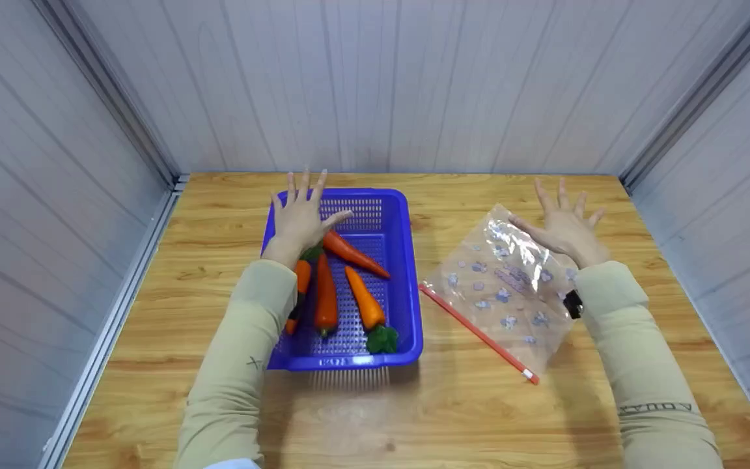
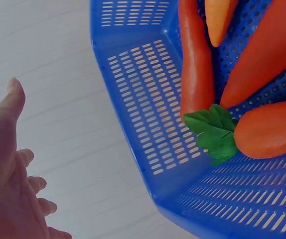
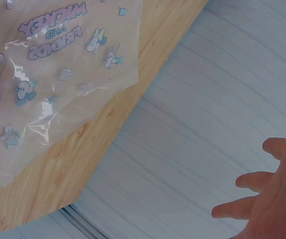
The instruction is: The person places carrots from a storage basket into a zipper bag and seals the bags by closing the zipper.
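Note:
My left hand (image 1: 300,221), fingers spread, is over the far left part of a blue plastic basket (image 1: 414,280) and holds nothing. Several carrots lie in the basket, among them an orange carrot (image 1: 365,299) with a green top and a redder carrot (image 1: 326,296). In the left wrist view, a leafy green top (image 2: 215,133) sits by the slotted wall. On the right, my right hand (image 1: 567,228) is spread over the far corner of a clear printed zip bag (image 1: 486,280), holding nothing. A red slider strip (image 1: 479,333) runs along the bag's near edge.
Everything stands on a wood-grain table (image 1: 375,423). Pale panel walls (image 1: 362,85) enclose it at the back and both sides, with metal rails (image 1: 114,312) along the edges. A small black object (image 1: 572,304) shows at the right cuff.

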`<state>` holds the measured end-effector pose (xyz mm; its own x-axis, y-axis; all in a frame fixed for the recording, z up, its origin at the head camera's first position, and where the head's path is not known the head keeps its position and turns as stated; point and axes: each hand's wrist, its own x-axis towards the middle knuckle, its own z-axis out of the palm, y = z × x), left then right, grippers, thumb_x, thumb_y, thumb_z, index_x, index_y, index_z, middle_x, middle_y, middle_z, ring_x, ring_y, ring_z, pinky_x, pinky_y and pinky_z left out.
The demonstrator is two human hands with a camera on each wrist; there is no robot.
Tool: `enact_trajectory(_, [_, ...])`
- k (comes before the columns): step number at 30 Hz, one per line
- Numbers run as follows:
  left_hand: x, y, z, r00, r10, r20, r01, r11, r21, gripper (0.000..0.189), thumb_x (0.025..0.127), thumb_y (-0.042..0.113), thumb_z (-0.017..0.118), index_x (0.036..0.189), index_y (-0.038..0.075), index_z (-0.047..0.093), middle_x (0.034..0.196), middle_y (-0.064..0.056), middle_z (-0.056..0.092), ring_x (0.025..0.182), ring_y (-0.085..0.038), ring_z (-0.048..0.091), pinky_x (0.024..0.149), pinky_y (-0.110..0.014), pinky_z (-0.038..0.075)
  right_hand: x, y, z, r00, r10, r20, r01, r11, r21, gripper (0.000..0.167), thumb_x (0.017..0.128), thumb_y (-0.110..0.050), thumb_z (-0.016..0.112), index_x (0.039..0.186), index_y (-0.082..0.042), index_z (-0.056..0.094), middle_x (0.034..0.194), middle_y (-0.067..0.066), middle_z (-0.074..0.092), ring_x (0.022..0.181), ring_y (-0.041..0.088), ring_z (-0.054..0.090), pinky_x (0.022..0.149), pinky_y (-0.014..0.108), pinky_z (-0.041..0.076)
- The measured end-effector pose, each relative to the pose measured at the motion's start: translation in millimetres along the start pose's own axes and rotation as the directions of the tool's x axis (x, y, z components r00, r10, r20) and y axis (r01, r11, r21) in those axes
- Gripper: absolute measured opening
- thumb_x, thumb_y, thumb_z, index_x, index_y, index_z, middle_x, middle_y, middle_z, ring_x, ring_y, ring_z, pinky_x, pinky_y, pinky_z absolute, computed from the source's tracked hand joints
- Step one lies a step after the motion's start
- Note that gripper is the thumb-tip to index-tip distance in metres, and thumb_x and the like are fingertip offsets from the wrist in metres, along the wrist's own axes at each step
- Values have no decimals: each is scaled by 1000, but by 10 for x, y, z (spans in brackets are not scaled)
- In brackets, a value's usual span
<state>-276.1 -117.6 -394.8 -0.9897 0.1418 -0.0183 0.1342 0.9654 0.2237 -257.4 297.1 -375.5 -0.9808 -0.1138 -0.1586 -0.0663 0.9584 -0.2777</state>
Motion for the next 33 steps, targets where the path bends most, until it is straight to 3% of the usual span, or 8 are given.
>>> enact_trajectory(15, [-20,-46,-7,1000,5,2,-5,1000,-18,84,81,66,34,143,23,-1,147,-8,-11,131,-31,-11,99,-58,-4,-17,24,18,1000,3,-11,-2,1000,23,89,79,-71,29,140,-22,-13,138,19,-28,113,54,-25,74,62,-28])
enact_trajectory(22, [-47,-89,-11,1000,14,7,-14,1000,-4,85,79,69,31,143,23,-2,147,-9,-11,131,-33,-9,99,-59,-2,-1,15,62,1000,-11,-10,12,998,60,87,81,-68,31,141,-21,-10,139,23,-22,115,56,-19,76,60,-29])
enact_trajectory(33, [-185,-5,-66,1000,27,-5,-27,1000,-6,80,83,62,36,143,25,-2,147,-8,-13,130,-31,-15,99,-58,-6,-57,-72,149,999,-41,-27,45,991,129,88,82,-63,40,143,-11,3,142,27,-5,125,50,-2,87,68,-11])
